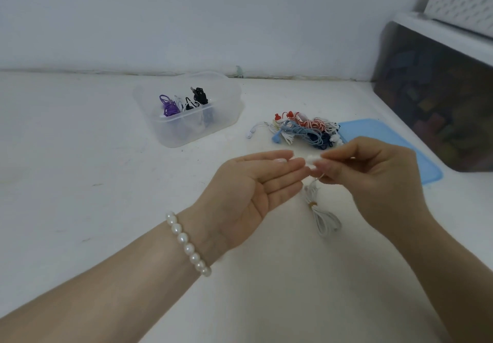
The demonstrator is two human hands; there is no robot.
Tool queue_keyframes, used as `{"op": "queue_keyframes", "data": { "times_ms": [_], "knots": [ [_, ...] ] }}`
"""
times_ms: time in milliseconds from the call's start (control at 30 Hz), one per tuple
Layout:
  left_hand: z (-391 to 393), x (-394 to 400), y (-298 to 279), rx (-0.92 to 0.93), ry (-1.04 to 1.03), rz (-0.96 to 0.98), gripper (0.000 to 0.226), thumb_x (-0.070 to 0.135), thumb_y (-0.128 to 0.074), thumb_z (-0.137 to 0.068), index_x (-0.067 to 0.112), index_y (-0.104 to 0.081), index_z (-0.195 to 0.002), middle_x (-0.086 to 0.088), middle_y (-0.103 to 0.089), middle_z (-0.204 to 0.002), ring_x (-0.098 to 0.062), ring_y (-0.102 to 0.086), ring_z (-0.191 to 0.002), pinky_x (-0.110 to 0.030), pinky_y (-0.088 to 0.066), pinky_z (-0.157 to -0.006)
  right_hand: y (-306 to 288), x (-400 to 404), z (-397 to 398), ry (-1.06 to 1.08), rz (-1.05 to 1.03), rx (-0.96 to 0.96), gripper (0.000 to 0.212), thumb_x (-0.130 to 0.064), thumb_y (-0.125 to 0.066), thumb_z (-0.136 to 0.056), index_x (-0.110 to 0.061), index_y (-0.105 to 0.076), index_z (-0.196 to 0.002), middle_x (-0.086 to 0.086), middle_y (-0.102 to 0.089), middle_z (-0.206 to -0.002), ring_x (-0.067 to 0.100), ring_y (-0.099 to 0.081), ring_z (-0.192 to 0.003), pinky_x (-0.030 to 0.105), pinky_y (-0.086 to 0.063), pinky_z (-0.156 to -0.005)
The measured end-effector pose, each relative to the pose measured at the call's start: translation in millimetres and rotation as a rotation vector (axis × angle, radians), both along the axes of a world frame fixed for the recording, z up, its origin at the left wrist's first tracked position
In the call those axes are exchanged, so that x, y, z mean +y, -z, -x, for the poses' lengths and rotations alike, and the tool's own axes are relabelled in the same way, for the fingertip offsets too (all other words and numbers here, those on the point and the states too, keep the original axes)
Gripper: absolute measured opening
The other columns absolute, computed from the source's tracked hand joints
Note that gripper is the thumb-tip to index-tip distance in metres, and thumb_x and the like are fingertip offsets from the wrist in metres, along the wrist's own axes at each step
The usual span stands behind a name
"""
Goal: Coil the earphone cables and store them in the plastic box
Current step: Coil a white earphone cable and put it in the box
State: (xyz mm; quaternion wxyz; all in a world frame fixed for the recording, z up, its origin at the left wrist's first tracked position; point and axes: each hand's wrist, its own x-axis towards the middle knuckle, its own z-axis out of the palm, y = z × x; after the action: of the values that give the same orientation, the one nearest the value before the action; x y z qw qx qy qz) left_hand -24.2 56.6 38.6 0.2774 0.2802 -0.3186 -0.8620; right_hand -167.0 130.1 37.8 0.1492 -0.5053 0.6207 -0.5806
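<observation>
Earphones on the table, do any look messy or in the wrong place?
Yes. A tangled pile of earphones lies loose on the table, partly on the blue lid, not in the plastic box. The right hand pinches a white earphone.

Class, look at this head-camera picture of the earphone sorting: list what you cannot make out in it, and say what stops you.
- Earbuds of the white earphone: head view, hidden by the right hand.
- Lower contents of the plastic box: blurred by its cloudy wall.
- Number of sets in the tangled pile: cables overlap.
- Dark bin: cut off at the right edge, contents murky.
</observation>
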Motion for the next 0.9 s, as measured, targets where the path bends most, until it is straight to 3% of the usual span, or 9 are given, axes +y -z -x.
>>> {"op": "queue_keyframes", "data": {
  "times_ms": [100,300,433,533,667,733,900],
  "knots": [
    [-2,-8,1,-0.019,-0.053,0.048,0.018,-0.005,-0.045,-0.087,-0.005,-0.062,-0.094,-0.020,-0.070,-0.095,-0.028,-0.070,-0.087,-0.034,-0.056,-0.079,-9,2,6,-0.076,0.030,-0.283,0.017,-0.016,-0.070,-0.061,-0.004,-0.066,-0.073,0.007,-0.069,-0.060,0.024,-0.070,-0.061,0.029,-0.057,-0.058],
    [-2,-12,6,-0.155,-0.033,0.293,0.024,-0.012,-0.049,-0.083,0.003,-0.067,-0.084,-0.009,-0.069,-0.085,-0.017,-0.066,-0.079,-0.026,-0.055,-0.075,-21,4,9,-0.170,0.045,-0.580,0.016,-0.023,-0.068,-0.051,-0.011,-0.071,-0.061,0.004,-0.068,-0.058,0.021,-0.069,-0.057,0.024,-0.054,-0.052],
    [-1,-4,12,-0.439,0.098,0.814,0.043,-0.010,-0.060,-0.075,0.030,-0.066,-0.091,0.002,-0.066,-0.107,-0.006,-0.058,-0.102,-0.022,-0.048,-0.088,-26,6,7,-0.221,0.019,-0.733,0.014,-0.022,-0.066,-0.048,-0.014,-0.070,-0.059,0.001,-0.066,-0.055,0.015,-0.067,-0.052,0.020,-0.052,-0.047],
    [1,4,15,-0.462,0.221,1.081,0.047,0.004,-0.062,-0.072,0.045,-0.058,-0.095,0.011,-0.058,-0.121,-0.004,-0.049,-0.115,-0.022,-0.039,-0.099,-27,7,3,-0.257,-0.011,-0.810,0.013,-0.020,-0.065,-0.050,-0.013,-0.069,-0.059,0.002,-0.065,-0.055,0.014,-0.066,-0.050,0.018,-0.051,-0.044],
    [4,9,23,-0.475,0.243,1.283,0.029,0.025,-0.059,-0.072,0.036,-0.061,-0.099,0.018,-0.058,-0.117,-0.004,-0.047,-0.118,-0.028,-0.033,-0.105,-28,8,-2,-0.271,-0.047,-0.805,0.011,-0.019,-0.064,-0.050,-0.013,-0.069,-0.057,0.004,-0.065,-0.055,0.016,-0.066,-0.050,0.019,-0.050,-0.042],
    [4,10,25,-0.477,0.257,1.308,0.021,0.026,-0.060,-0.077,0.034,-0.062,-0.097,0.021,-0.058,-0.109,-0.003,-0.048,-0.115,-0.030,-0.035,-0.104,-29,8,-3,-0.267,-0.055,-0.792,0.011,-0.020,-0.064,-0.049,-0.014,-0.070,-0.056,0.004,-0.068,-0.059,0.016,-0.067,-0.050,0.019,-0.050,-0.042],
    [3,9,22,-0.412,0.302,1.141,0.007,0.026,-0.056,-0.081,0.026,-0.062,-0.086,0.013,-0.070,-0.088,-0.012,-0.066,-0.091,-0.041,-0.049,-0.090,-27,6,1,-0.196,-0.070,-0.761,0.017,-0.019,-0.067,-0.047,-0.011,-0.070,-0.062,0.006,-0.072,-0.067,0.015,-0.067,-0.053,0.019,-0.051,-0.046]
  ]
}}
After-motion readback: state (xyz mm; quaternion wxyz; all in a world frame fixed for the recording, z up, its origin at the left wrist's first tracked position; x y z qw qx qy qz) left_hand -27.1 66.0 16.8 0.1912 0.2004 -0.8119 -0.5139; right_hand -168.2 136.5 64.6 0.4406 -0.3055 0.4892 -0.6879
